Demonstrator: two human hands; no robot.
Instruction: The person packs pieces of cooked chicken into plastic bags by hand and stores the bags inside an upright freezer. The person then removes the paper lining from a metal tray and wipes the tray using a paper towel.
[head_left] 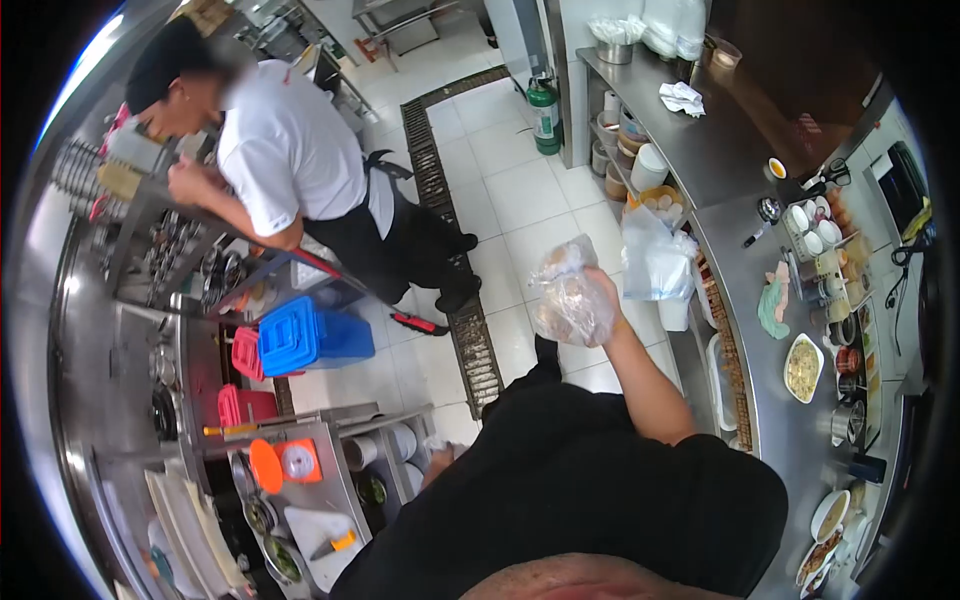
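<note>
My right hand (604, 298) is closed on a clear plastic bag (572, 300), held up over the tiled floor. Pale contents show through the crumpled plastic, but their kind is unclear. Lower and to the left, my left hand (438, 464) is beside the steel shelf unit, partly hidden by my dark sleeve. A small whitish, crumpled piece (434, 444) shows at its fingers, which look closed. Close to that hand, stacked white containers (403, 440) stand on the shelf.
A co-worker in a white shirt (290, 150) stands at the left rack. A blue bin (315, 338) is on the left, near an orange scale (298, 461) and a knife (333, 545) on a white board. At right runs a steel counter (735, 225) with a food dish (803, 368).
</note>
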